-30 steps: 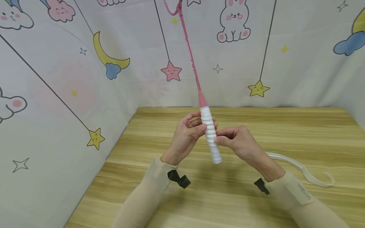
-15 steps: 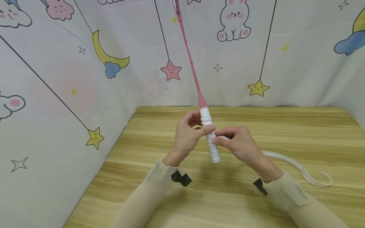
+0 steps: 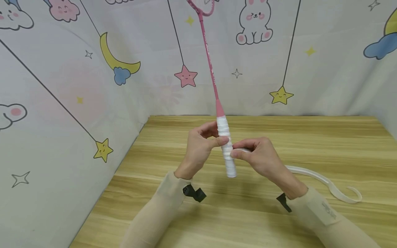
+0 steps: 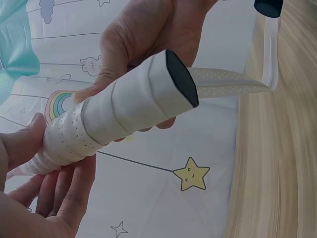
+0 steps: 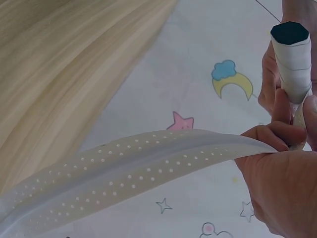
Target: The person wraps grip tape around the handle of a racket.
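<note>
A pink badminton racket stands tilted over the table, its head cut off by the top edge of the head view. My left hand grips its white handle, thumb across the front and fingers behind. At the handle's right side, my right hand pinches a white perforated grip tape between thumb and fingers. Tape turns with small holes wind round the upper and middle handle in the left wrist view; below them the wrap is smooth, ending in a dark butt cap.
The tape's loose tail trails behind the right wrist onto the wooden table and curls at its end. A white cloth printed with stars, moons and rabbits hangs at the back and left. Each sleeve carries a small black mount.
The racket has turned about its length: its head went edge-on, then came round to show its face. My left thumb slid right, then back left. The butt moved slightly left; my right hand barely moved.
</note>
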Demonstrator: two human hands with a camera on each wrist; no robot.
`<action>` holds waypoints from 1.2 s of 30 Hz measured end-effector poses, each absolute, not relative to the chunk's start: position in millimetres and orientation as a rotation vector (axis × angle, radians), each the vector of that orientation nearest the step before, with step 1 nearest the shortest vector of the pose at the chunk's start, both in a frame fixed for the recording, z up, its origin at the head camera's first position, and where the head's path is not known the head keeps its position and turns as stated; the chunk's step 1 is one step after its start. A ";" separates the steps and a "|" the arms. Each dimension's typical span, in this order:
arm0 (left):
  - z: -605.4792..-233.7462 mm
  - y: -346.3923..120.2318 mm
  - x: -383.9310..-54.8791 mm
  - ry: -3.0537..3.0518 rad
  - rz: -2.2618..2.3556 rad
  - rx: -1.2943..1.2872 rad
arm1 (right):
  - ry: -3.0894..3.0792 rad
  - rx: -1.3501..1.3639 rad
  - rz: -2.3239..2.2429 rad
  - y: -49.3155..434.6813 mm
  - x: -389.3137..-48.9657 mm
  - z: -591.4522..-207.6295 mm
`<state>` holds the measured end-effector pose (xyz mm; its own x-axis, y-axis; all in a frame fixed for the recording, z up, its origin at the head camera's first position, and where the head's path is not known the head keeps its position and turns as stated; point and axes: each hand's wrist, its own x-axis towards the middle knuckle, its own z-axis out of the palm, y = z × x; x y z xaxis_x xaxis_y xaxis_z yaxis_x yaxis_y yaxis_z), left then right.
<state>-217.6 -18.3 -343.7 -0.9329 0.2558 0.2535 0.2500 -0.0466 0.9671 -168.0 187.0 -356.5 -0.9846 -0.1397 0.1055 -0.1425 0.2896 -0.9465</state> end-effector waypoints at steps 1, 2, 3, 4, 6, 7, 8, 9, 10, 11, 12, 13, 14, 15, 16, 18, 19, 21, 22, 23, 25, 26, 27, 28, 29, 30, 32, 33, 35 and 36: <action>-344.0 -18.5 -217.9 2.158 2.199 0.569 | -2.518 0.278 1.850 187.4 -167.8 -356.4; -344.2 -18.7 -218.1 2.149 2.204 0.565 | -2.515 0.280 1.851 187.6 -167.7 -356.5; -344.4 -18.9 -218.2 2.136 2.210 0.561 | -2.510 0.284 1.855 187.8 -167.6 -356.6; -344.5 -19.2 -218.3 2.124 2.216 0.558 | -2.504 0.288 1.859 187.9 -167.5 -356.6; -344.7 -19.6 -218.5 2.095 2.233 0.554 | -2.490 0.290 1.871 188.1 -167.2 -356.1; -344.5 -19.7 -218.3 2.078 2.241 0.555 | -2.484 0.293 1.875 188.1 -167.0 -355.8; -344.3 -19.9 -218.1 2.055 2.250 0.557 | -2.480 0.294 1.879 188.1 -166.9 -355.5; -344.1 -19.9 -218.0 2.031 2.260 0.557 | -2.476 0.294 1.883 188.1 -166.8 -355.2; -344.0 -19.9 -218.0 2.004 2.269 0.558 | -2.476 0.291 1.884 188.1 -166.8 -354.9; -344.0 -20.0 -218.2 1.972 2.279 0.561 | -2.477 0.290 1.886 188.2 -166.9 -354.8; -344.1 -20.0 -218.4 1.941 2.287 0.563 | -2.480 0.287 1.890 188.3 -167.2 -354.6; -344.3 -20.2 -218.7 1.914 2.294 0.565 | -2.486 0.283 1.894 188.4 -167.5 -354.5; -344.6 -20.2 -219.2 1.886 2.299 0.567 | -2.491 0.281 1.900 188.6 -167.9 -354.5; -344.9 -20.2 -219.7 1.861 2.302 0.569 | -2.496 0.281 1.908 188.9 -168.5 -354.6; -345.2 -20.1 -220.3 1.841 2.302 0.573 | -2.501 0.283 1.917 189.3 -169.0 -354.8; -345.6 -19.9 -221.4 1.809 2.303 0.579 | -2.508 0.300 1.938 190.0 -170.1 -355.6; -345.7 -19.8 -221.8 1.798 2.303 0.580 | -2.511 0.308 1.944 190.5 -170.7 -356.0; -345.7 -19.6 -222.2 1.779 2.303 0.580 | -2.509 0.331 1.959 191.3 -172.1 -357.1; -345.7 -19.7 -222.3 1.770 2.305 0.580 | -2.507 0.342 1.964 191.5 -172.8 -357.6; -345.7 -19.7 -222.4 1.761 2.308 0.580 | -2.503 0.353 1.970 191.8 -173.4 -358.1; -345.8 -19.8 -222.4 1.740 2.310 0.588 | -2.501 0.366 1.979 192.1 -174.3 -358.4; -345.8 -20.1 -222.4 1.722 2.313 0.596 | -2.502 0.380 1.986 192.2 -174.5 -358.6; -346.0 -20.5 -222.4 1.700 2.312 0.610 | -2.507 0.391 1.990 192.3 -174.5 -358.7; -346.3 -21.0 -222.3 1.676 2.312 0.628 | -2.511 0.405 1.994 192.3 -174.4 -358.6; -346.6 -21.5 -222.4 1.647 2.313 0.645 | -2.514 0.420 1.997 192.2 -174.1 -358.4; -347.0 -22.1 -222.5 1.615 2.315 0.665 | -2.517 0.434 2.000 191.9 -173.9 -358.2; -347.4 -23.5 -222.7 1.556 2.319 0.697 | -2.520 0.457 1.998 191.3 -173.3 -358.2; -347.5 -24.1 -222.9 1.536 2.319 0.711 | -2.517 0.461 1.992 190.9 -173.0 -358.1; -347.1 -24.5 -222.8 1.539 2.319 0.726 | -2.508 0.462 1.976 189.8 -172.7 -358.1; -346.8 -24.3 -222.4 1.567 2.313 0.730 | -2.506 0.454 1.962 189.4 -172.6 -358.3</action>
<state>-222.4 -24.3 -346.8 -0.8422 0.4710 0.2625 0.0691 -0.3884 0.9189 -172.6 189.4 -358.3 -0.9575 -0.2642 0.1154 -0.1755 0.2163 -0.9604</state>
